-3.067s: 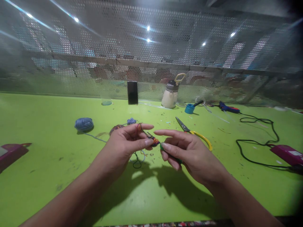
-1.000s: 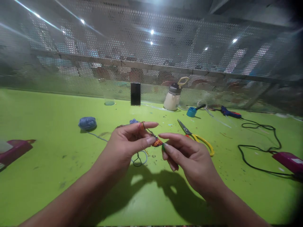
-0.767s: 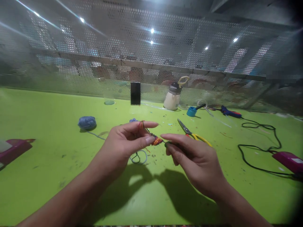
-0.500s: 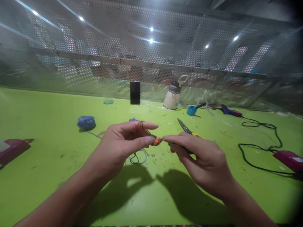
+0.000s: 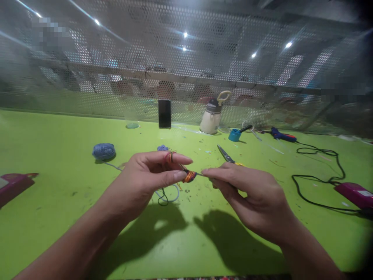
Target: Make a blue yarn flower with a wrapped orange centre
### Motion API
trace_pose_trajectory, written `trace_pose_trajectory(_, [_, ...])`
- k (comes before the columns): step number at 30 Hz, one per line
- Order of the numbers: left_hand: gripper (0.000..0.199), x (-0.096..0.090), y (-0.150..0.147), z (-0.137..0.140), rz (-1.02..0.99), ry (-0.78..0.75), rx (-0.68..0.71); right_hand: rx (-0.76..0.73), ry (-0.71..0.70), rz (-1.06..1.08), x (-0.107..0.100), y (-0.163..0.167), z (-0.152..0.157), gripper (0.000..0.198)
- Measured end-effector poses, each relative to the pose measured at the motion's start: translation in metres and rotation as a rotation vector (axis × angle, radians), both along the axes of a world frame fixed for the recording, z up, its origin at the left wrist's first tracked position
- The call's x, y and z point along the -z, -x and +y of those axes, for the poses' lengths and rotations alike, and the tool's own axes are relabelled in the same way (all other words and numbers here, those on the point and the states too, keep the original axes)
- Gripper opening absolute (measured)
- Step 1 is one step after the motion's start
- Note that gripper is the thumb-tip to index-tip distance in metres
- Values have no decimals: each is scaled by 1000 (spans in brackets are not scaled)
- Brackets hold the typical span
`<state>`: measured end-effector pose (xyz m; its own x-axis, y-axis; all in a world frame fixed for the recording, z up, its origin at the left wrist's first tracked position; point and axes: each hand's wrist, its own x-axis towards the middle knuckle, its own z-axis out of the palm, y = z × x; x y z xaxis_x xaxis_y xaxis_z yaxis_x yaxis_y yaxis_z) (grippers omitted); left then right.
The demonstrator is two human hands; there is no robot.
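Right now your left hand (image 5: 150,171) pinches the small multicoloured yarn piece (image 5: 190,177) above the green table (image 5: 55,134), with a yarn strand (image 5: 169,157) wrapped round its index finger. Your right hand (image 5: 250,190) grips a thin metal rod (image 5: 199,174) that reaches the piece. Scissors (image 5: 225,153) lie partly hidden beyond that hand; a blue yarn ball (image 5: 104,151) sits off to the left.

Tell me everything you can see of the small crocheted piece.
The small crocheted piece is striped orange, yellow and dark purple, and looks like yarn. Its left end is pinched in the left hand's grip, above the green table. A thin crochet hook, held in the right hand's grip, meets its right edge.
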<state>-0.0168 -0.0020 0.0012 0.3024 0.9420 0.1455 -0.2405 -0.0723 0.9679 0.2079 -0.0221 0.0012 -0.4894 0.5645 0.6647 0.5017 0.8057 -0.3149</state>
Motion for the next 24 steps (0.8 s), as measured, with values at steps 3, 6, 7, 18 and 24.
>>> trace_pose_trajectory(3, [15, 0, 1, 0, 0, 19, 3, -4, 2, -25, -1, -2, 0, 27])
trace_pose_trajectory(6, [12, -2, 2, 1, -29, 50, 38, -17, 13, -28, -2, -4, -1, 29])
trace_pose_trajectory(7, [10, -2, 2, 1, -43, 65, 59, -21, 11, -26, -2, -5, -1, 29])
trace_pose_trajectory(18, [4, -1, 7, 4, -158, 126, 318, -98, 22, -9, -7, -8, 0, 30])
trace_pose_trajectory(24, [11, 0, 6, 3, -192, 112, 392, -129, 47, 17, -7, -11, -2, 30])
